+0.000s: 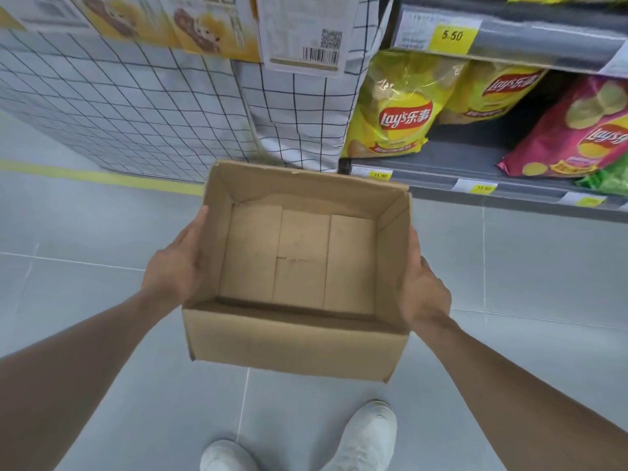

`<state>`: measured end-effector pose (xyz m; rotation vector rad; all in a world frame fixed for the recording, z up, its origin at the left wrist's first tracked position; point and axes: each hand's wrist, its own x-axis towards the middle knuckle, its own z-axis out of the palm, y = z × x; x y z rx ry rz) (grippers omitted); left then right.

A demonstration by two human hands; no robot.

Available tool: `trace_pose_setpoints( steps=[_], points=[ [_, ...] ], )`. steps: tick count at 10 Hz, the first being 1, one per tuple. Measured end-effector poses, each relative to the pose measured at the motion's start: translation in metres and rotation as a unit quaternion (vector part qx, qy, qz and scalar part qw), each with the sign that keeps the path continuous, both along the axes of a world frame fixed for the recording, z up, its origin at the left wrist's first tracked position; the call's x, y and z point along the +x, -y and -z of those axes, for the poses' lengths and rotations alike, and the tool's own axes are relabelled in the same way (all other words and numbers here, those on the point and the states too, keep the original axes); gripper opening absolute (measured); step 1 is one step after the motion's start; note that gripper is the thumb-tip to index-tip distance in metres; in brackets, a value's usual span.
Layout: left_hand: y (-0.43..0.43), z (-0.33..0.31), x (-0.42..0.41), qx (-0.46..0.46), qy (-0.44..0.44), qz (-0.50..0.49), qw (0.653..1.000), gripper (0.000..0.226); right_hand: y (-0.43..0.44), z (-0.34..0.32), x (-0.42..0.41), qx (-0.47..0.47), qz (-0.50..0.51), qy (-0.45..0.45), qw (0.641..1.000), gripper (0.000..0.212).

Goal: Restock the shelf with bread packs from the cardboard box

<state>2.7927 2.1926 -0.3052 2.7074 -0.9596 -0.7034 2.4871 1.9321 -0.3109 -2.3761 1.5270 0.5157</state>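
Between left hand (176, 263) and right hand (424, 287), cardboard box (292, 338), bare inside

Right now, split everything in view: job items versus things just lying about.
Job: empty cardboard box, left hand and right hand pressed on its side walls.
Lying about: Lay's crisp bags, price tags, checked cloth, white shoes.

We log the cardboard box (299, 338): plain brown, upright, open at the top, its rim a little ragged at the far edge. Inside we see only its bare bottom flaps. It is held level between the left hand (176, 263), flat on its left wall, and the right hand (424, 290), flat on its right wall. The grey shelf (469, 158) stands just beyond it, to the right.
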Motion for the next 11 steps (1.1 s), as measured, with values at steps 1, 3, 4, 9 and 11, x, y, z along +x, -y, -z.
trace_pose_setpoints(
  steps=[1, 3, 4, 9, 11],
  points=[
    [0.009, 0.013, 0.006, -0.002, 0.001, -0.011, 1.0, 0.097, 0.01, 0.014, 0.011, -0.007, -0.001, 0.012, 1.0, 0.101],
    [0.018, 0.037, 0.013, 0.007, 0.016, -0.021, 1.0, 0.096, 0.017, 0.035, 0.017, -0.003, -0.005, 0.028, 1.0, 0.099],
    [0.018, 0.046, 0.014, 0.017, 0.016, -0.02, 1.0, 0.101, 0.013, 0.04, 0.016, -0.004, -0.003, 0.03, 1.0, 0.101],
    [0.041, -0.011, 0.031, 0.107, -0.067, 0.023, 0.992, 0.095, 0.017, -0.013, 0.027, 0.075, -0.016, 0.024, 0.997, 0.082],
    [0.053, -0.08, 0.022, 0.154, 0.035, 0.144, 0.977, 0.099, 0.008, -0.091, 0.042, 0.076, -0.055, 0.009, 0.996, 0.081]
  ],
)
